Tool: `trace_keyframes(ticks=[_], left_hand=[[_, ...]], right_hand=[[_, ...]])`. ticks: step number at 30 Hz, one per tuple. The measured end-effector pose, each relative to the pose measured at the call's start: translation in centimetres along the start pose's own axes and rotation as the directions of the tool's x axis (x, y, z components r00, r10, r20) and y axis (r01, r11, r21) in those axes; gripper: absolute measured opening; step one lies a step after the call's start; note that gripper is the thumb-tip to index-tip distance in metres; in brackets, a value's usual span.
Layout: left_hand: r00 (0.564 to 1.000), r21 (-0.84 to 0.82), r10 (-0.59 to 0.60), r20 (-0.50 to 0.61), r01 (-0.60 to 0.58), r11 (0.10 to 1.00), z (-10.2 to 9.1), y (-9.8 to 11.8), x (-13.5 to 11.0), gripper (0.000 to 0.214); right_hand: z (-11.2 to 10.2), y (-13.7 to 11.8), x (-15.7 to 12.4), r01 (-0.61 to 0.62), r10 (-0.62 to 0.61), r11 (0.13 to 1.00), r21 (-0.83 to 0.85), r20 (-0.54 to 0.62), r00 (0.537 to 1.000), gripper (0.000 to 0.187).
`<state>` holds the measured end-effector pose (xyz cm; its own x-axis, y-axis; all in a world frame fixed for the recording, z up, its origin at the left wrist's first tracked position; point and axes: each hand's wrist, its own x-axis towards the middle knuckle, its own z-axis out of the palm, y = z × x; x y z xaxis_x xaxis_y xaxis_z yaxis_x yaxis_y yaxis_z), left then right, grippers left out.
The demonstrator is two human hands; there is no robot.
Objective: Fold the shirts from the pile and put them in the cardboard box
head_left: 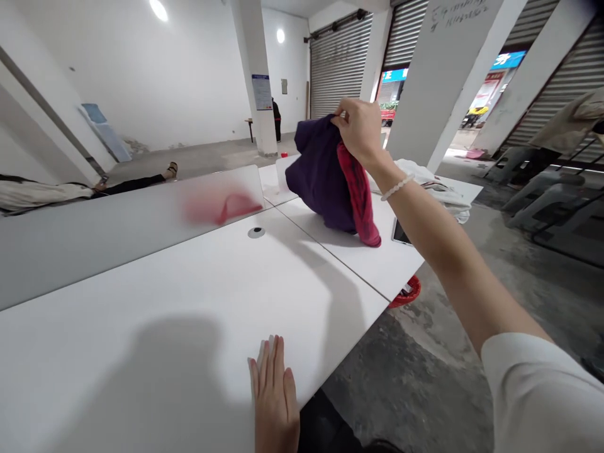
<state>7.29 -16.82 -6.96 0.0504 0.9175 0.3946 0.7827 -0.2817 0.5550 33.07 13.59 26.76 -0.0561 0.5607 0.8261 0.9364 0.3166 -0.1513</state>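
Note:
My right hand (359, 129) is raised over the far end of the white table (189, 296), closed on a dark purple garment (321, 173) with a red cloth (358, 195) hanging beside it. Both hang down and brush the tabletop. A white bead bracelet circles that wrist. My left hand (274, 393) lies flat, fingers stretched out together, on the table's near edge and holds nothing.
A frosted divider panel (117, 220) runs along the table's left, a red shape blurred behind it. White cloths (438, 189) and a phone (401, 233) lie at the far right. A red basket (406, 292) sits under the table edge. Grey plastic chairs (542, 195) stand at right.

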Motion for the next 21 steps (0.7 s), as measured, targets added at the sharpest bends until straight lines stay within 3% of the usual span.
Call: trace_keyframes(ticks=[5,8,10,12,15,17,19,20,21], left_hand=[[0.998,-0.11,-0.053,-0.023,0.05,0.993,-0.3,0.1,-0.3,0.049],[0.985,-0.253,-0.166,-0.035,0.152,0.956,-0.7,0.1,0.0,0.045],[0.951,-0.406,-0.309,-0.014,0.277,0.871,-1.6,0.2,0.9,0.044],[0.899,-0.565,-0.439,-0.006,0.359,0.743,-3.0,0.4,2.3,0.047],[0.835,-0.76,-0.546,-0.061,0.316,0.568,-5.3,0.7,4.8,0.063],[0.836,-0.831,-0.548,-0.034,0.281,0.48,-6.1,0.3,6.0,0.071],[0.859,-0.832,-0.511,-0.003,0.281,0.478,-6.3,-0.7,6.3,0.074],[0.877,-0.792,-0.48,-0.03,0.272,0.546,-6.3,-1.4,6.1,0.074],[0.883,-0.735,-0.463,-0.082,0.26,0.626,-6.5,-2.1,5.7,0.073]], right_hand=[[0.2,-4.8,2.4,-0.046,0.04,0.994,0.1,0.058,0.998,0.03],[-0.7,-7.6,3.4,-0.003,0.025,0.954,0.298,-0.071,0.997,0.021],[-2.2,-10.3,3.4,0.1,0.022,0.859,0.502,-0.231,0.973,0.02],[-4.0,-13.5,2.7,0.181,0.084,0.642,0.745,-0.303,0.949,0.023],[-6.1,-18.3,0.2,0.14,0.1,0.232,0.963,-0.167,0.981,0.017],[-6.1,-20.4,-2.4,0.05,0.02,0.084,0.995,-0.052,0.998,0.014],[-4.9,-20.9,-5.7,-0.055,-0.106,0.064,0.996,0.061,0.993,0.014],[-3.9,-20.5,-7.6,-0.095,-0.187,0.112,0.989,0.115,0.976,0.017],[-2.7,-19.6,-9.7,-0.095,-0.271,0.217,0.971,0.154,0.95,0.021]])
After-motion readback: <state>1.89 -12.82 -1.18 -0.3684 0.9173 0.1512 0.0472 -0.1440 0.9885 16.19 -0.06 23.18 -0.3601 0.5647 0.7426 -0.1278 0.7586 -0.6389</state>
